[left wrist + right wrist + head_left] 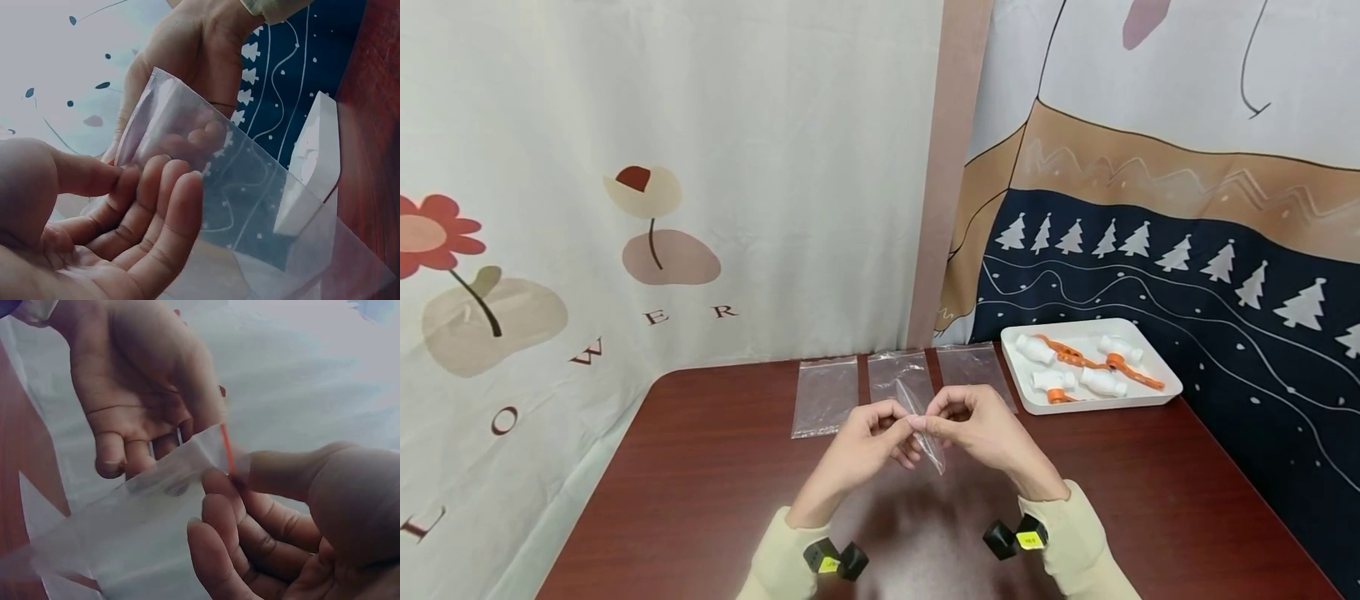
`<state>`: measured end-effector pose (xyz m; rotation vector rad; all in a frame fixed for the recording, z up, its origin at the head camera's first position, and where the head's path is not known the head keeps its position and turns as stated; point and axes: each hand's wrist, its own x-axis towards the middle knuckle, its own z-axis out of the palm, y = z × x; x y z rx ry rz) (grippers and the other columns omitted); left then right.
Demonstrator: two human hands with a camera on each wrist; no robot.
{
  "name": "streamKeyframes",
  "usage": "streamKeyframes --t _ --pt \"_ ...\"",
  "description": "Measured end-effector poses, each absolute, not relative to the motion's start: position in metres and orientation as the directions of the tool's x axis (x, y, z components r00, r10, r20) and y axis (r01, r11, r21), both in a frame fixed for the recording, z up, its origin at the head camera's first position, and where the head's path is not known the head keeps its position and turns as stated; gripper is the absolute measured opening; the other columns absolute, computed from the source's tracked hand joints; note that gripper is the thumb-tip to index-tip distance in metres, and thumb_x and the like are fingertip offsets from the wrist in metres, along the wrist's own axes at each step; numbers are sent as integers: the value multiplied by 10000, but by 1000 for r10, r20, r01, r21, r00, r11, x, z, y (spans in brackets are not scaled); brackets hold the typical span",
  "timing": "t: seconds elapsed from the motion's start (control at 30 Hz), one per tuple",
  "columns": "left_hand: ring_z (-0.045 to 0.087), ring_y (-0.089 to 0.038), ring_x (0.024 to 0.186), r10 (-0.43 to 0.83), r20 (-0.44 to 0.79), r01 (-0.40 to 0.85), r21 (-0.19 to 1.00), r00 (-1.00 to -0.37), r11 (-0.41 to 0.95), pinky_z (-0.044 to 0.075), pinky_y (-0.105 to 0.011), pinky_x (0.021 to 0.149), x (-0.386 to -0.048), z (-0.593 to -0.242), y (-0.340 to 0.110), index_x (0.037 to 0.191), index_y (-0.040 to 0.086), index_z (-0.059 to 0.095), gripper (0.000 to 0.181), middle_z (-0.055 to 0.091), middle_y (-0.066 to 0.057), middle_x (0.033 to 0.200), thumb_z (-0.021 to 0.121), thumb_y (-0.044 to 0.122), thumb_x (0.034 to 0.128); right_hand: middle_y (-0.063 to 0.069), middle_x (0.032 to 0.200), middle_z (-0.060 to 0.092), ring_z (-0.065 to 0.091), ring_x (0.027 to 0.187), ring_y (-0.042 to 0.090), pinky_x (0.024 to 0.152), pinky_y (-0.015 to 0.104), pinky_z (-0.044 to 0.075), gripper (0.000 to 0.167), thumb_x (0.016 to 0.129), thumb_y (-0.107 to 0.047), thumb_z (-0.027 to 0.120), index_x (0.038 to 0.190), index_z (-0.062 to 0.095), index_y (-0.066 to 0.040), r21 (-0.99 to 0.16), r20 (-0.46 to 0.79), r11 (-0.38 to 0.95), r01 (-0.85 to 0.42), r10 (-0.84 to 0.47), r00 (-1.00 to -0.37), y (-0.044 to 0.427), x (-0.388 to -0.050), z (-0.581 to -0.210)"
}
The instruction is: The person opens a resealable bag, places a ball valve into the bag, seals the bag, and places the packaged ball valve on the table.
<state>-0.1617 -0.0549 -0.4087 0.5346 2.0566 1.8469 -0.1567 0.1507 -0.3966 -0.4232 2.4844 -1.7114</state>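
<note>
A clear plastic bag (pixel 931 450) hangs between the two hands above the table. My left hand (pixel 867 446) pinches its top edge between thumb and index finger, and my right hand (pixel 981 425) pinches the same edge right beside it. In the left wrist view the bag (pixel 250 181) spreads out behind the left hand's fingers (pixel 150 219). An orange-red strip runs along the edge of the bag (pixel 144 512) by the right hand (pixel 281 519) in the right wrist view. No contents are visible in the bag.
Three flat clear bags, at left (pixel 826 398), middle (pixel 898 367) and right (pixel 973 367), lie at the back of the wooden table (pixel 700 475). A white tray (pixel 1030 403) at the back right holds several white bottle-like pieces and orange parts. Printed curtains hang behind.
</note>
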Motion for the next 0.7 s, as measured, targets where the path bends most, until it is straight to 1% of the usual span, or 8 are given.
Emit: streamKeyframes --t 0.07,0.17,0.27,0.4,0.53,0.7 --pt "708 -218 692 487 30 79 994 -873 81 642 -409 685 -161 -409 -54 999 -90 638 203 715 -229 840 551 86 1047 27 761 682 639 671 143 653 358 614 174 922 -272 782 859 723 -121 -922 101 329 -206 -309 -946 150 -157 -397" --pt "700 -208 686 498 56 99 993 -865 60 642 -420 681 -161 -409 -53 967 -96 619 220 704 -198 822 525 85 1051 23 770 671 645 671 150 654 343 608 148 959 -219 733 860 695 -116 -919 127 310 -243 -352 -927 149 -157 -397" --pt "693 -201 668 517 77 116 992 -853 44 642 -425 675 -160 -409 -52 936 -103 596 234 692 -167 812 504 79 1051 3 759 642 637 675 160 630 283 568 153 982 -192 692 849 662 -123 -916 133 304 -260 -382 -914 147 -157 -397" --pt "690 -183 642 527 81 124 991 -846 47 642 -426 669 -158 -408 -52 910 -100 584 242 696 -186 816 506 81 1050 -5 738 612 612 675 145 594 240 496 175 1000 -188 662 836 630 -132 -906 136 318 -280 -408 -903 146 -156 -397" --pt "689 -179 634 536 71 119 991 -841 56 641 -423 665 -157 -408 -51 904 -100 579 250 707 -214 818 525 96 1051 11 734 602 582 676 128 576 238 461 187 1006 -175 648 831 612 -122 -905 132 316 -286 -429 -893 146 -155 -398" --pt "685 -172 656 540 67 115 992 -839 56 641 -401 672 -158 -408 -51 886 -109 556 243 691 -181 823 498 64 1047 27 731 590 559 676 153 568 232 432 190 1003 -134 630 816 600 -119 -903 135 321 -287 -423 -896 146 -155 -398"
